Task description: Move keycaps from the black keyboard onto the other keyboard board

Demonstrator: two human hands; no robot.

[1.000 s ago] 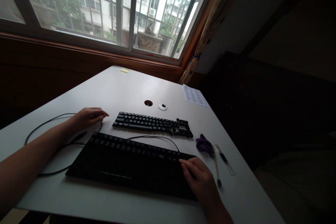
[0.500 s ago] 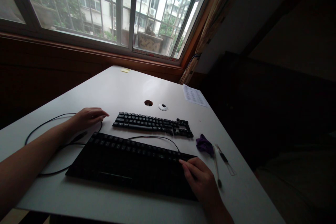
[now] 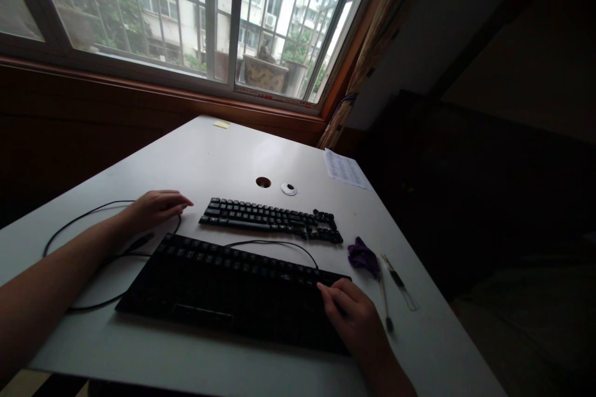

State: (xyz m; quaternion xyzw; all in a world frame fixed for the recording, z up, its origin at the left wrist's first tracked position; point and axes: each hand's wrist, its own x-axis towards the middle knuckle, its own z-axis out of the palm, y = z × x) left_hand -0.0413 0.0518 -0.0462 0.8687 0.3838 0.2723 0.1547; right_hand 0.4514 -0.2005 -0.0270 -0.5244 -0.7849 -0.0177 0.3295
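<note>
A black keyboard [image 3: 209,298] lies at the front of the white desk; its back rows carry keycaps, while its lower part is too dark to make out clearly. Over its right end, my right hand [image 3: 356,313] has thumb and index finger pinched together at a keycap in the back rows. My left hand [image 3: 161,206] rests on the desk beyond the keyboard's left corner, fingers stretched out and holding nothing. Just right of it, loose black keycaps [image 3: 261,217] stand in rows laid out like a keyboard, with gaps near their right end.
A black cable [image 3: 58,232] loops under my left forearm. Right of the keyboard lie a purple cloth [image 3: 363,256], a thin brush [image 3: 384,304] and a wire keycap puller [image 3: 400,282]. Farther back are a cable hole [image 3: 263,183], its round cover [image 3: 288,189] and a printed paper [image 3: 345,169].
Almost nothing differs. My right hand stays pinched at the same spot with only a very slight shift, and my left hand keeps still.
</note>
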